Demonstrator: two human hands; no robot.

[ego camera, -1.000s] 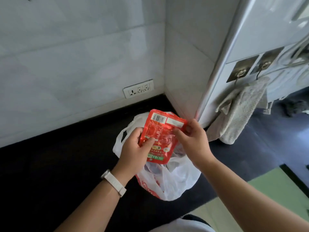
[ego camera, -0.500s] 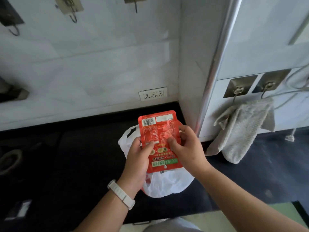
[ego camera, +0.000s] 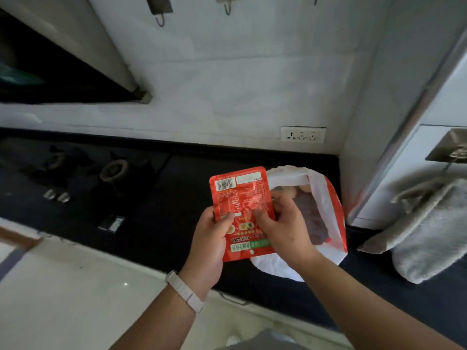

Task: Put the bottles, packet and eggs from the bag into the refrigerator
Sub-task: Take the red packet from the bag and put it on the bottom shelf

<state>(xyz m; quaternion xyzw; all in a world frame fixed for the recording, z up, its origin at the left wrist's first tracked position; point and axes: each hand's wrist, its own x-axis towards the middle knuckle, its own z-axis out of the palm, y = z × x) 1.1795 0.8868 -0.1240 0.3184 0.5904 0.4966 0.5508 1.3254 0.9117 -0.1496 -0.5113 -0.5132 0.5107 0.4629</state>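
A red packet with a barcode and green label strips is held upright over the black counter. My left hand grips its left edge and my right hand pinches its right side. Just behind and to the right sits the white and red plastic bag, open at the top, with pale round shapes and something dark purple inside. What those are I cannot tell. The refrigerator's grey side rises at the right.
A gas hob with burners and knobs lies on the counter to the left. A wall socket sits above the bag. A grey towel hangs from a hook on the right. Pale floor lies below the counter edge.
The view has swung left, bringing the hob and dark hood into sight. The packet has come up and away from the bag's opening, still held in both hands.
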